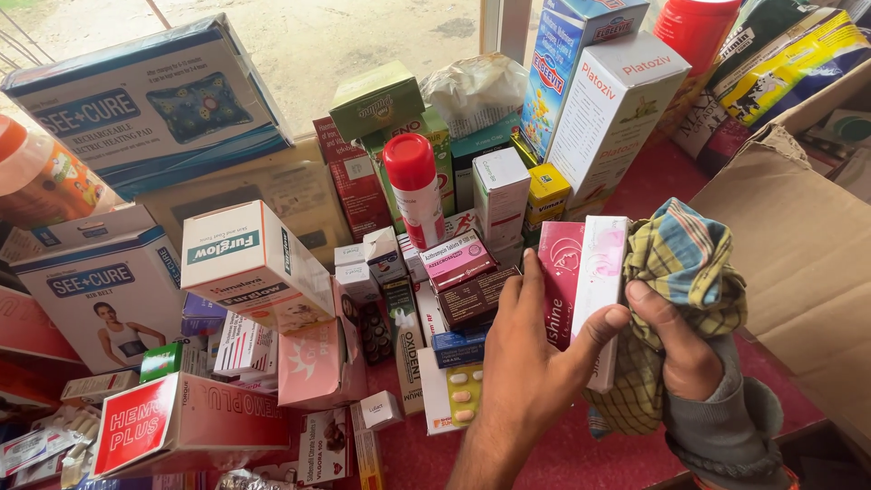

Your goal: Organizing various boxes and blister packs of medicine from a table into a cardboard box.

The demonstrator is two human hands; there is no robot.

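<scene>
My left hand (535,363) holds a tall pink and white carton (581,272) upright, thumb across its front edge. My right hand (676,349), in a grey sleeve, grips a bunched checked cloth (685,268) of yellow, blue and green, pressed against the carton's right side. Both hands hover over a red-covered table (581,454) crowded with medicine boxes. Just left of the carton lie small maroon and brown boxes (463,272) and a blister strip of tablets (463,395).
A red-capped white spray can (415,195) stands in the middle among cartons. Large white and blue boxes (109,290) fill the left side. Tall white carton (610,113) stands behind. An open brown cardboard box (798,263) sits at the right. A window lies behind.
</scene>
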